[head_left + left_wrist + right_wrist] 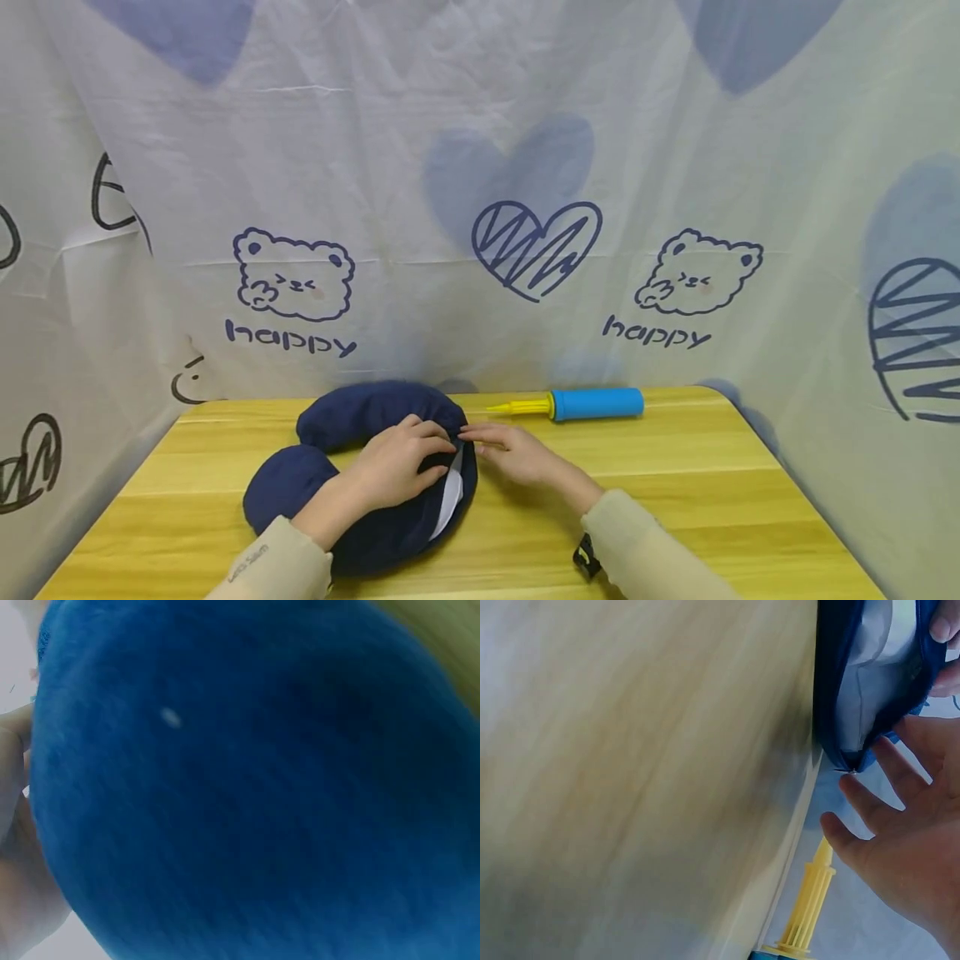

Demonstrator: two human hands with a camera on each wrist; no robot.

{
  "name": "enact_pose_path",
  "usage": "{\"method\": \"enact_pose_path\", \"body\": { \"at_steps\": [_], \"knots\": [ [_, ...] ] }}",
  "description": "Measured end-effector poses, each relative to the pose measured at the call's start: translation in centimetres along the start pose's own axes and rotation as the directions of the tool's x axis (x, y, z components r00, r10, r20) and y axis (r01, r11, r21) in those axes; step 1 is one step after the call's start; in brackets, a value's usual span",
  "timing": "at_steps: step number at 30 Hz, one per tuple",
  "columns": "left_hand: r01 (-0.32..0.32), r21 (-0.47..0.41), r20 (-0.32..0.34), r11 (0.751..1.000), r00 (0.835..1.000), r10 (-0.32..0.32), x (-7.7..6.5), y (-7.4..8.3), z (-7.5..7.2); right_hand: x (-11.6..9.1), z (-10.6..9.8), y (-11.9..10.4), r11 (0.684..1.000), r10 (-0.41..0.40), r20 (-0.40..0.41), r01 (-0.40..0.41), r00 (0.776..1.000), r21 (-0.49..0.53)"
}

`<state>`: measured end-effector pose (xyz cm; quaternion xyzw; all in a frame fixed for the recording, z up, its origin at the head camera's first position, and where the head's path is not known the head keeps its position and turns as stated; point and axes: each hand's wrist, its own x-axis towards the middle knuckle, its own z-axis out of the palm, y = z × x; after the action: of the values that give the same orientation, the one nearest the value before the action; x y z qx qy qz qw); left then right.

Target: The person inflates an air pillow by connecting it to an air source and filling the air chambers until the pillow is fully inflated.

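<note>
A navy U-shaped neck pillow lies on the table with a long opening in its cover, a white lining showing inside. My left hand rests across the top and grips the cover beside the opening. At the far end of the opening, my right hand holds the edge of the cover between thumb and index finger, the other fingers fanned apart in the right wrist view. That view also shows left fingertips at the opening's edge. Blue plush fills most of the left wrist view.
Behind the right hand, near the table's back edge, lies a hand pump with a blue barrel and yellow nozzle. The wooden table ends at a pale curtain printed with hearts and bears.
</note>
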<state>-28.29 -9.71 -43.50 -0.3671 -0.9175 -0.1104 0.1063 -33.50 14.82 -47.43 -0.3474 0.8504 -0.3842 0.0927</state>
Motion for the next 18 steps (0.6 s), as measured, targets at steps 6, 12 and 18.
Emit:
{"method": "enact_pose_path", "body": {
  "at_steps": [6, 12, 18],
  "knots": [
    [-0.048, -0.037, 0.131, 0.998, 0.99, 0.053, 0.1, -0.8, 0.3, 0.4, -0.5, 0.0, 0.995, 0.076, -0.055, -0.072, 0.996, 0.062],
    [-0.007, -0.177, 0.177, 0.984, 0.983, 0.039, 1.0, -2.4, -0.9, 1.7, -0.5, 0.4, 0.969, 0.174, -0.21, -0.129, 0.962, 0.211],
    [0.056, -0.316, 0.116, 0.947, 0.993, -0.02, 3.3, -4.9, -1.9, 4.1, 0.2, 0.9, 0.922, 0.247, -0.295, -0.13, 0.923, 0.365]
  ]
}}
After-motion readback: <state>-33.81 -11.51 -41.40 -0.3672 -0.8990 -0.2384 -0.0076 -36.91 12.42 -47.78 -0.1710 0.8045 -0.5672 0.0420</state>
